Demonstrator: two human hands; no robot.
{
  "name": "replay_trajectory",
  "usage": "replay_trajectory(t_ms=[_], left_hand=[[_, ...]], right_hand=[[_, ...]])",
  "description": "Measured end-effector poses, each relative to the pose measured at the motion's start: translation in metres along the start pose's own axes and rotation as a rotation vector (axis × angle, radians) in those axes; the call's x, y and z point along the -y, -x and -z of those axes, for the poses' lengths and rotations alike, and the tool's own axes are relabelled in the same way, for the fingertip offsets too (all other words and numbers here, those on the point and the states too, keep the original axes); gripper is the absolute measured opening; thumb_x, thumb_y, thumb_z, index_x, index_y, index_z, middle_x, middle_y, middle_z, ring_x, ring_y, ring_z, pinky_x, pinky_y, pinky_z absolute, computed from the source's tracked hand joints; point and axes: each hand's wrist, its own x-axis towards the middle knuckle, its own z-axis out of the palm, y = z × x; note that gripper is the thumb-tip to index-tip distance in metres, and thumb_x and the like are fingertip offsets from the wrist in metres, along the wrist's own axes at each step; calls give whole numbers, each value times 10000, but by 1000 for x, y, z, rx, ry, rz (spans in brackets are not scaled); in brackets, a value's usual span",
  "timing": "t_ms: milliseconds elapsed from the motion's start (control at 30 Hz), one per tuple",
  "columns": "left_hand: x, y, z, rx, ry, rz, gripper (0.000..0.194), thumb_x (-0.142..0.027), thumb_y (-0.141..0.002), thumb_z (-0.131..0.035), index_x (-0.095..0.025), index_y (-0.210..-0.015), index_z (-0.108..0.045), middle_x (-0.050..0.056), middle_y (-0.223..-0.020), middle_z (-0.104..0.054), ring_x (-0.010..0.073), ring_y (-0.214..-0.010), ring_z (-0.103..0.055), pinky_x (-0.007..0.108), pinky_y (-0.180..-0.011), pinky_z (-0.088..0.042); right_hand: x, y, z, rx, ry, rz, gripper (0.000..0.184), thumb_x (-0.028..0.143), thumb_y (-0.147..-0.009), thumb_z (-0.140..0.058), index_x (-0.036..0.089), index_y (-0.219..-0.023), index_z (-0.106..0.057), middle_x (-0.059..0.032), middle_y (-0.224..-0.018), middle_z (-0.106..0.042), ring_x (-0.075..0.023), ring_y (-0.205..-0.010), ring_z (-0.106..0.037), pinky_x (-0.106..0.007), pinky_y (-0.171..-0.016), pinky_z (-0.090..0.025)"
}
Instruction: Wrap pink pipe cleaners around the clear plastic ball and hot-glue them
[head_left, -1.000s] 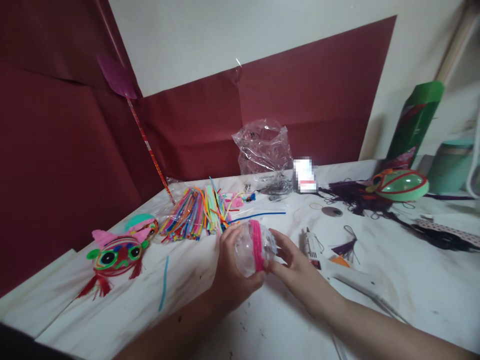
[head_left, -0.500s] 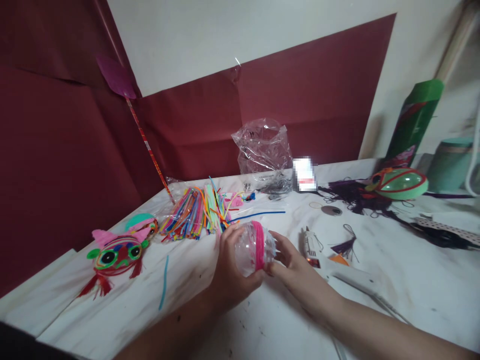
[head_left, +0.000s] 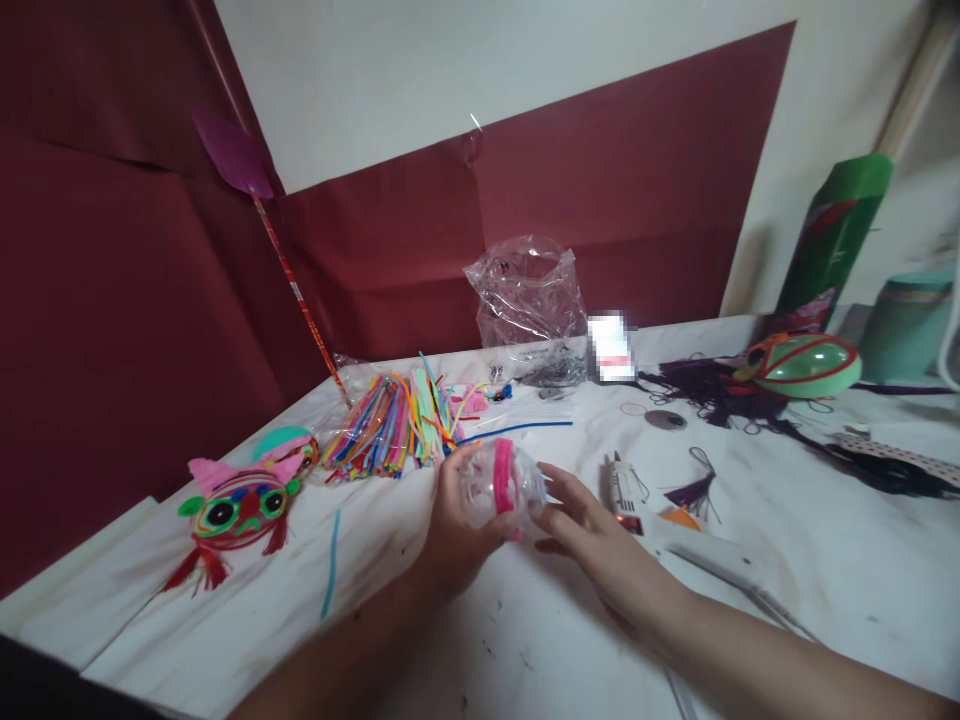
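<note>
A clear, pink-banded ball (head_left: 501, 482), partly covered, is clasped by the left hand (head_left: 455, 535); whether the right hand (head_left: 592, 532) grips is unclear.

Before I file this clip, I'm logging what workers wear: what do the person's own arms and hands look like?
The left hand and right hand wear no gloves, and I see no rings. The left forearm and right forearm show no sleeves, watch or bracelet. Fingernails are too small to judge.
</note>
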Motion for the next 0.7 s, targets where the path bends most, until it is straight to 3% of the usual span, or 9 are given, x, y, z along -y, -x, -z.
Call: replay_trajectory(t_ms=[133,233,333,567,700], left_hand=[[0,-9,4,-79,210,171,743,-274,-565,-832,-226,-1207,-462,84,-1122,-639,271,-1018,-628,389,-873,-503],[-1,-13,6,-134,356,236,717,-266,-620,-784,-237,-1246,-435,85,-1138,-649,260,-1013,-644,391,-884,-502],[-2,-15,8,-142,453,274,673,-270,-693,-724,-248,-1285,-402,84,-1154,-653,249,-987,-666,418,-904,-501],[-1,-21,9,-151,516,305,539,-290,-725,-705,-217,-1207,-476,68,-1037,-691,233,-950,-685,412,-907,-499],[3,-20,8,-113,546,316,441,-297,-728,-706,-211,-1124,-534,61,-1005,-700,218,-914,-687,404,-900,-505]], right_hand=[[-5,-6,7,-90,5,31,443,449,-732,-639,253,-1125,-584,-96,-1292,-575,-274,-1115,-582,-387,-825,-529],[-5,-13,16,-104,97,118,235,433,-748,-613,220,-845,-633,-55,-924,-668,-228,-884,-620,-372,-779,-509],[0,-17,24,-96,190,166,245,433,-776,-570,222,-651,-563,9,-641,-573,-177,-686,-558,-352,-746,-464],[15,-14,30,-124,321,202,300,471,-834,-513,242,-639,-522,14,-632,-525,-156,-595,-462,-269,-534,-366],[15,-11,24,-57,446,255,346,497,-826,-468,242,-592,-481,14,-607,-510,-164,-605,-462,-287,-594,-374]])
